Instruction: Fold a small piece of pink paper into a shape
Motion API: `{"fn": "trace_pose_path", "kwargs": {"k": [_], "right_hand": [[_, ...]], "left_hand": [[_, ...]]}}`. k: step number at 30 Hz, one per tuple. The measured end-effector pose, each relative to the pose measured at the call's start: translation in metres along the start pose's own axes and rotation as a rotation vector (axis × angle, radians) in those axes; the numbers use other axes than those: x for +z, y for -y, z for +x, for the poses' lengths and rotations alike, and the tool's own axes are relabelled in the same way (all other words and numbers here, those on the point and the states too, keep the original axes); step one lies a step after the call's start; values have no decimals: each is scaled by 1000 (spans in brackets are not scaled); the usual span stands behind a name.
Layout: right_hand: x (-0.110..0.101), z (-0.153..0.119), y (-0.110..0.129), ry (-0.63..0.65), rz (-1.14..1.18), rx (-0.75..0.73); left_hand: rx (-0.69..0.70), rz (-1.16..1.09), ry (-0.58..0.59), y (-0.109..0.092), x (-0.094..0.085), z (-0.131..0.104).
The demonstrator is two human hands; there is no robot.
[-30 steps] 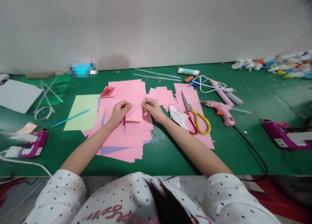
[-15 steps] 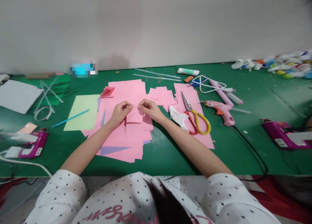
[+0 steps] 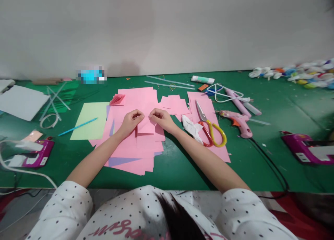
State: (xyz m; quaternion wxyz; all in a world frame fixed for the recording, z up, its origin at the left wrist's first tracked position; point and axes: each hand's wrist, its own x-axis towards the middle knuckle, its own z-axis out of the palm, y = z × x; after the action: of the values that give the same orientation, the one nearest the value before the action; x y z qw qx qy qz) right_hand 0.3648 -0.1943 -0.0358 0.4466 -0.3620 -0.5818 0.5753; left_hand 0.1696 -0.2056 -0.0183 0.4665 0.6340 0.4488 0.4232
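A: Where's the piece being worked?

B: Center of frame. Small pink paper piece (image 3: 146, 123), pinched at its top edge by both hands, sitting over the pink sheet stack (image 3: 135, 153) on the green table (image 3: 182, 170).

A: Hands?

B: Left hand (image 3: 131, 121) has fingers curled tight on the piece's upper left corner. Right hand (image 3: 161, 118) does the same on the upper right; fingertips of the two nearly meet above the piece's middle. Both closed narrow, gripping paper.

A: Orientation?

B: Piece hangs from the pinched top edge w/ its lower edge toward the bottom of frame, lying on the stack. Roughly square, so can't tell a long axis for sure; edges run approx. parallel to the stack's edges.

A: What's around?

B: Right of center: scissors (image 3: 208, 128), red/yellow handles toward bottom of frame, blades pointing up-left, on more pink paper. Crumpled white scrap (image 3: 191, 125) just beside them. Pink glue gun (image 3: 238, 120) further right. Left of center: light green sheet (image 3: 91, 120) w/ a blue stick (image 3: 77, 126) lying diagonally across it. A folded pink fan (image 3: 117, 99) sits upper left of the hands.
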Motion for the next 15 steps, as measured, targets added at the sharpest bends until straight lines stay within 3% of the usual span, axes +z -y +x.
{"fn": "trace_pose_path", "kwargs": {"k": [15], "right_hand": [[-3, 0, 0, -108, -31, -24]], "left_hand": [[-94, -132, -41, 1, 2, 0]]}}
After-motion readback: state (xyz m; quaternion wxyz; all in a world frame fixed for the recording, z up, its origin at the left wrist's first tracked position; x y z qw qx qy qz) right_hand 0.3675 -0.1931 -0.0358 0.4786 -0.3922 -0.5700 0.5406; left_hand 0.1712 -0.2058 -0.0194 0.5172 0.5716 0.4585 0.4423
